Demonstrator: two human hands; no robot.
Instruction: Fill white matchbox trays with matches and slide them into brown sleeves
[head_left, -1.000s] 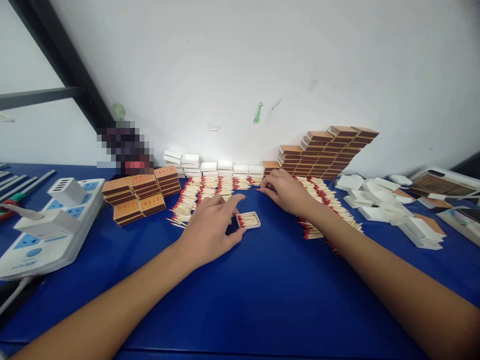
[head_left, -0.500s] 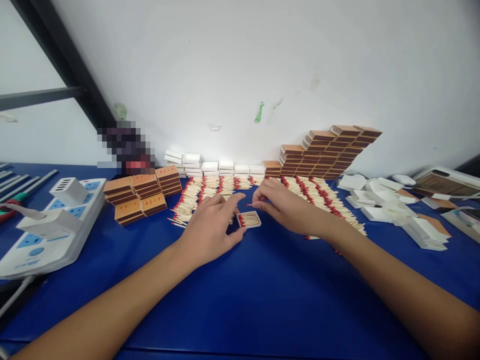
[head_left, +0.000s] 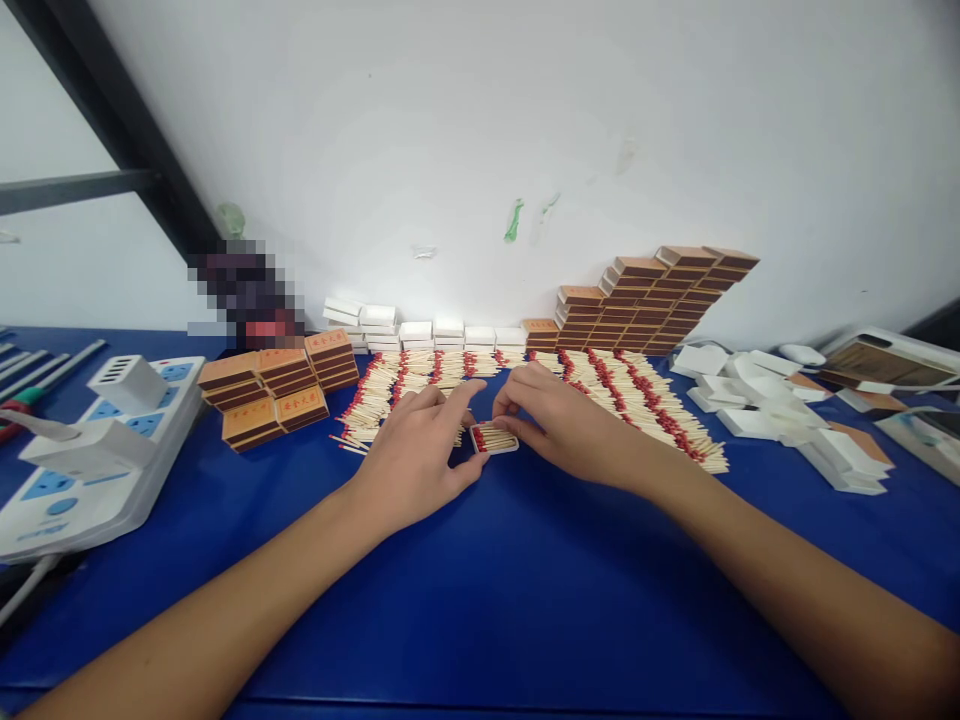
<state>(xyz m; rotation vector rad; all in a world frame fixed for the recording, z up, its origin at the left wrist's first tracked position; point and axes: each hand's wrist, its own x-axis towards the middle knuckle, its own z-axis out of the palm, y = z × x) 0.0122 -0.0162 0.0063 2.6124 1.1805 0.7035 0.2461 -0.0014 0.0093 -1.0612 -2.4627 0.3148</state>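
Note:
A small white matchbox tray (head_left: 504, 450) lies on the blue table, with a layer of red-headed matches (head_left: 493, 437) in it. My left hand (head_left: 420, 455) steadies the tray's left end, thumb at the near corner and other fingers behind; its index finger is raised. Over the tray's far right side, my right hand (head_left: 551, 420) has thumb and fingertips pinched together. The match in that pinch is mostly hidden by the fingers. Rows of loose matches (head_left: 637, 400) spread behind both hands.
White trays (head_left: 416, 333) line the wall, beside a stepped stack of filled-out matchboxes (head_left: 637, 310). More matchboxes (head_left: 277, 390) are stacked at left, near a power strip (head_left: 142, 470). White trays and sleeves (head_left: 765, 390) lie heaped at right.
My right hand has moved slightly left and down, bringing a match from beyond the tray to over it. My left hand stays at the tray. The view has shifted slightly.

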